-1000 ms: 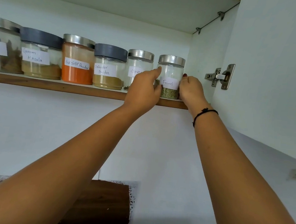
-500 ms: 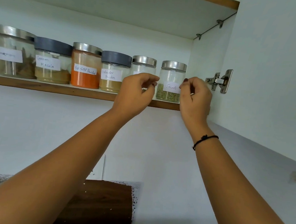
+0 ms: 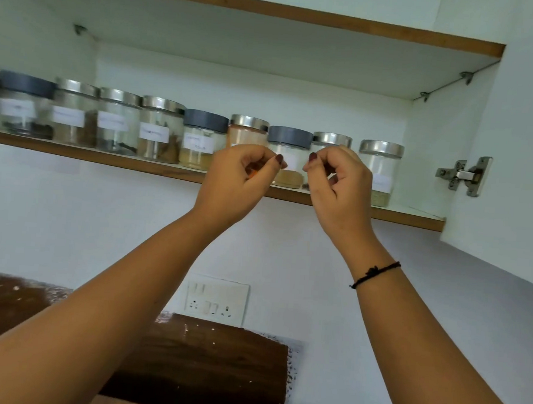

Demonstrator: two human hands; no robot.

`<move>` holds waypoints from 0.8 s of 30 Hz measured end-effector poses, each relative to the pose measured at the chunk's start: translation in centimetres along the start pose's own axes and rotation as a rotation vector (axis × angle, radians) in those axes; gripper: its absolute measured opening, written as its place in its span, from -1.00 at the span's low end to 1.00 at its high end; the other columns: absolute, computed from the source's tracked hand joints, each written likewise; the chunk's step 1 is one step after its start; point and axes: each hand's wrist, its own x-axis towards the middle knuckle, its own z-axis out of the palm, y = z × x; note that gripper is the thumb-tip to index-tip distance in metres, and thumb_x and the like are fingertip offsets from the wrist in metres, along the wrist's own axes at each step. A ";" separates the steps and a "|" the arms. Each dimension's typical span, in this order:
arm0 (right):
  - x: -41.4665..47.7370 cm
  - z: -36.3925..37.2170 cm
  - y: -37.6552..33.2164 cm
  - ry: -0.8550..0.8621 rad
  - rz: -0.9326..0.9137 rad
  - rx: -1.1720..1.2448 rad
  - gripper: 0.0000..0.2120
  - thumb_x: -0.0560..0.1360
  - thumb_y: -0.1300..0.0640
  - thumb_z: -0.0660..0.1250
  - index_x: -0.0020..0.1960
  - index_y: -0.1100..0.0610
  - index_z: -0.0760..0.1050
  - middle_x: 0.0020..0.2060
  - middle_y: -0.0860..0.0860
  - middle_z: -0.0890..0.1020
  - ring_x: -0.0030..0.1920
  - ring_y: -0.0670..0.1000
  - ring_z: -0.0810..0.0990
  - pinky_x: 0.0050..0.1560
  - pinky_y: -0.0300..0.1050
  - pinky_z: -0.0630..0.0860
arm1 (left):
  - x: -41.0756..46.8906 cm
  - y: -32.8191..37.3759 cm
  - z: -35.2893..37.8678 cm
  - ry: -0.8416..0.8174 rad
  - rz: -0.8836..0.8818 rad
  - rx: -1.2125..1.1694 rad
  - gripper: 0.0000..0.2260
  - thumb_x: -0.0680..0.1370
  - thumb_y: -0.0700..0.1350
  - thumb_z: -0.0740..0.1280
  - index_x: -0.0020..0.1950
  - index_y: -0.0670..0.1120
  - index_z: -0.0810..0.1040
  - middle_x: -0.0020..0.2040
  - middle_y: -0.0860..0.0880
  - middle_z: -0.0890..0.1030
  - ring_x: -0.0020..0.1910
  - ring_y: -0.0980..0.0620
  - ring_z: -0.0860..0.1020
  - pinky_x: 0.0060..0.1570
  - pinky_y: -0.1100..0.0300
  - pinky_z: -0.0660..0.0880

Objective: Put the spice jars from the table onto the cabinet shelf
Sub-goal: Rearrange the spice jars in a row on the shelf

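Many jars (image 3: 161,131) on shelf (image 3: 104,158), hinge (image 3: 462,176) beside

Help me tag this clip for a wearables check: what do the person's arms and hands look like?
Bare arms, no sleeves in view. A thin black knotted cord bracelet circles the wrist of the right hand. The thumbnails on it and the left hand wear dark red polish. No rings or watch show.

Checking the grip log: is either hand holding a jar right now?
No, the left hand and right hand are curled on nothing; the jars stand on the shelf.
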 end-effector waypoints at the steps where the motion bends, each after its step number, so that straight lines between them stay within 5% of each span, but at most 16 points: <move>1: 0.1 0.8 -0.8 -0.001 -0.004 0.012 -0.81 0.56 0.23 0.25 -0.21 0.24 0.53 -0.29 0.08 0.55 -0.26 0.01 0.50 -0.30 -0.12 0.45 | -0.1 -0.1 -1.1 0.007 0.004 -0.003 -0.79 0.61 -0.02 0.31 0.01 -0.07 0.72 -0.12 0.03 0.71 -0.07 0.03 0.66 -0.01 -0.05 0.62; 5: 0.3 4.1 -4.2 -0.012 -0.003 0.068 -0.80 0.57 0.21 0.24 -0.20 0.20 0.51 -0.29 0.04 0.54 -0.26 -0.04 0.49 -0.30 -0.19 0.42 | -0.2 -1.1 -5.3 0.021 0.016 0.014 -0.77 0.62 0.00 0.29 0.01 -0.08 0.71 -0.12 0.01 0.71 -0.06 0.02 0.66 -0.01 -0.08 0.61; 10: 0.6 8.8 -8.3 -0.022 -0.012 0.106 -0.78 0.56 0.21 0.23 -0.22 0.25 0.52 -0.31 0.07 0.53 -0.24 0.03 0.49 -0.26 -0.01 0.45 | -0.1 -3.3 -10.9 0.027 0.022 -0.001 -0.80 0.63 -0.06 0.31 -0.02 -0.09 0.71 -0.13 0.02 0.71 -0.08 0.05 0.66 -0.02 0.03 0.62; 24: -1.3 21.8 -16.8 -0.105 0.042 0.108 -0.82 0.57 0.20 0.27 -0.19 0.22 0.54 -0.30 0.04 0.54 -0.25 -0.01 0.50 -0.30 -0.20 0.43 | -0.6 -10.1 -25.8 -0.003 0.004 0.015 -0.83 0.62 -0.07 0.33 0.03 -0.08 0.70 -0.07 0.05 0.71 -0.04 0.11 0.64 -0.01 0.19 0.60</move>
